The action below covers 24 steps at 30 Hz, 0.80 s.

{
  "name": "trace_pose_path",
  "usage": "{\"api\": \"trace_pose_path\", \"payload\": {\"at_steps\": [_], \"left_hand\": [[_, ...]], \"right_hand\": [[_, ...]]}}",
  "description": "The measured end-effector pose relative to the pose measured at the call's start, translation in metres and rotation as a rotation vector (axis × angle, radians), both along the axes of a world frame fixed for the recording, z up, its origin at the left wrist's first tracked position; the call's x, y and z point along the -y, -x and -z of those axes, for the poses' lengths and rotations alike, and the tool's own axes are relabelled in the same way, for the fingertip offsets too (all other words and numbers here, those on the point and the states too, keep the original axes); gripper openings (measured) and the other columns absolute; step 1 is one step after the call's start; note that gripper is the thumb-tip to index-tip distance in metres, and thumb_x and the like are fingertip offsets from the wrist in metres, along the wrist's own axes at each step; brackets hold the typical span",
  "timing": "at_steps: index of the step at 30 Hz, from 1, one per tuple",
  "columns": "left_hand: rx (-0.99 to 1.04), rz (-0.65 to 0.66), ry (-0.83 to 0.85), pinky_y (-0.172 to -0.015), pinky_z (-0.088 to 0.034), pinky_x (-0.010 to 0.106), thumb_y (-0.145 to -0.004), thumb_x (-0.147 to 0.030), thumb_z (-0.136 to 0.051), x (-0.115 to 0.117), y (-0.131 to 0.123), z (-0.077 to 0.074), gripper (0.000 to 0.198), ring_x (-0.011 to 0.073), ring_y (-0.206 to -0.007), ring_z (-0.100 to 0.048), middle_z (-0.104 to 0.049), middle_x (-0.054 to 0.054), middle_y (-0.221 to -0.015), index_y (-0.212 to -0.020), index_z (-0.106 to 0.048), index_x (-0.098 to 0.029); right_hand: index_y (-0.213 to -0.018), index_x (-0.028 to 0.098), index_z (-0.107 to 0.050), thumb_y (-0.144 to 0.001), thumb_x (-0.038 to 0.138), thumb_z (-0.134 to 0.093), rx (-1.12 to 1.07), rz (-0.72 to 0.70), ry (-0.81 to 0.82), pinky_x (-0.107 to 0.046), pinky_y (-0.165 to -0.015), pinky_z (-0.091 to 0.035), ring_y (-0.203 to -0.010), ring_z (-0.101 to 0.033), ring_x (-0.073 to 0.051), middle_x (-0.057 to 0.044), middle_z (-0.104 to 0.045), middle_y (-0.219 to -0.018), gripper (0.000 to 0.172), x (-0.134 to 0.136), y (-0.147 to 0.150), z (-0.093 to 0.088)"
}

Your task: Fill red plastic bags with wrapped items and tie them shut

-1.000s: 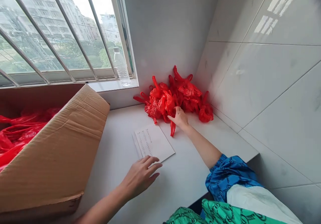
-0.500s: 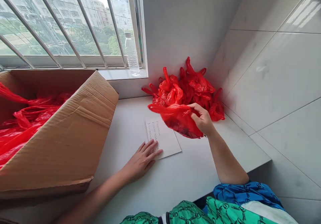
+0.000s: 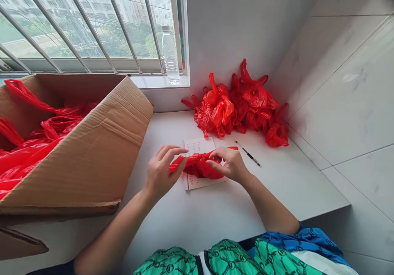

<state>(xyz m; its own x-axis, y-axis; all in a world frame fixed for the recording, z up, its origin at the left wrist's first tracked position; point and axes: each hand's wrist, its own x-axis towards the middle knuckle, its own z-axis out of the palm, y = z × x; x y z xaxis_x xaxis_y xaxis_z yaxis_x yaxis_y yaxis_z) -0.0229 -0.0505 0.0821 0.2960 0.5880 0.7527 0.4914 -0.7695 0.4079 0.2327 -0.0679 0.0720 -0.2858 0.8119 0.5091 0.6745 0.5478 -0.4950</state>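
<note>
A red plastic bag (image 3: 197,165), twisted into a loose roll, lies across a sheet of paper with small printed lines (image 3: 199,146). My left hand (image 3: 161,171) grips the bag's left end, and my right hand (image 3: 229,164) pinches it from the right. A black pen (image 3: 248,153) lies just right of the paper, near my right hand. Behind them, a heap of crumpled red plastic bags (image 3: 243,106) sits in the corner against the wall.
An open cardboard box (image 3: 92,152) full of loose red bags stands left of my left hand. A white ledge (image 3: 197,217) carries everything, with tiled wall at right. A plastic water bottle (image 3: 170,55) stands on the barred window's sill.
The red bag has come down from the air onto the paper and is now rolled tighter. My left hand has moved onto it, joining my right hand. The pen now shows.
</note>
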Motion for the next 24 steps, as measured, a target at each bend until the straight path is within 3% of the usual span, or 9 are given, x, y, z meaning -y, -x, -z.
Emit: {"api": "trace_pose_path", "payload": {"at_steps": [3,5,8,13,18,21,24], "left_hand": [[-0.31,0.056,0.098,-0.084,-0.049,0.034,-0.095,-0.026,-0.057,-0.012,-0.018,0.006,0.023,0.0204,-0.098,-0.063,-0.071,0.003,-0.11,-0.117,-0.065,-0.026],[-0.362,0.068,0.147,-0.082,-0.048,0.033,-0.098,-0.027,-0.052,-0.018,-0.024,0.014,0.022,0.019,-0.093,-0.064,-0.072,0.001,-0.105,-0.115,-0.067,-0.028],[-0.282,0.07,0.198,-0.077,-0.047,0.029,-0.1,-0.029,-0.05,-0.02,-0.027,0.02,0.021,0.0162,-0.085,-0.065,-0.072,0.001,-0.096,-0.109,-0.069,-0.028],[-0.089,0.059,0.298,-0.072,-0.049,0.024,-0.1,-0.034,-0.05,-0.022,-0.013,0.02,0.022,0.0132,-0.078,-0.064,-0.07,0.001,-0.09,-0.106,-0.069,-0.025],[0.13,-0.151,0.376,-0.072,-0.05,0.025,-0.098,-0.038,-0.051,-0.03,0.026,0.026,0.026,0.0156,-0.086,-0.065,-0.068,0.003,-0.096,-0.112,-0.067,-0.021],[0.082,-0.216,0.361,-0.07,-0.051,0.027,-0.098,-0.038,-0.049,-0.023,0.03,0.023,0.033,0.019,-0.093,-0.065,-0.067,0.007,-0.107,-0.124,-0.062,-0.021],[-0.171,-0.104,0.212,-0.091,-0.049,0.039,-0.096,-0.039,-0.054,-0.011,0.011,0.018,0.042,0.0255,-0.114,-0.059,-0.057,0.01,-0.134,-0.136,-0.054,-0.025]], "right_hand": [[-0.088,0.021,-0.062,-0.088,0.052,-0.065,0.112,0.099,0.016,-0.028,-0.061,-0.041,-0.07,-0.061,-0.017,-0.002,-0.068,-0.082,0.031,-0.001,0.013,0.011],[-0.095,0.021,-0.061,-0.088,0.051,-0.065,0.088,0.148,0.047,-0.028,-0.064,-0.044,-0.077,-0.064,-0.018,-0.003,-0.069,-0.089,0.031,-0.003,0.019,0.017],[-0.104,0.023,-0.06,-0.09,0.038,-0.065,-0.009,0.162,0.111,-0.029,-0.072,-0.048,-0.085,-0.066,-0.018,-0.003,-0.07,-0.098,0.021,-0.004,0.022,0.019],[-0.109,0.024,-0.063,-0.092,0.025,-0.058,-0.116,0.101,0.217,-0.029,-0.07,-0.049,-0.076,-0.064,-0.016,0.0,-0.069,-0.088,0.018,-0.005,0.004,0.003],[-0.105,0.025,-0.069,-0.093,0.027,-0.056,-0.113,0.165,0.124,-0.031,-0.073,-0.049,-0.082,-0.064,-0.017,-0.003,-0.068,-0.096,0.018,-0.001,-0.039,-0.022],[-0.105,0.026,-0.069,-0.093,0.029,-0.058,-0.081,0.129,0.175,-0.031,-0.075,-0.05,-0.094,-0.065,-0.019,-0.003,-0.067,-0.102,0.017,0.004,-0.044,-0.029],[-0.112,0.026,-0.065,-0.091,0.034,-0.063,-0.046,0.033,0.154,-0.035,-0.088,-0.049,-0.106,-0.063,-0.021,-0.004,-0.068,-0.111,0.022,0.008,-0.026,-0.028]]}}
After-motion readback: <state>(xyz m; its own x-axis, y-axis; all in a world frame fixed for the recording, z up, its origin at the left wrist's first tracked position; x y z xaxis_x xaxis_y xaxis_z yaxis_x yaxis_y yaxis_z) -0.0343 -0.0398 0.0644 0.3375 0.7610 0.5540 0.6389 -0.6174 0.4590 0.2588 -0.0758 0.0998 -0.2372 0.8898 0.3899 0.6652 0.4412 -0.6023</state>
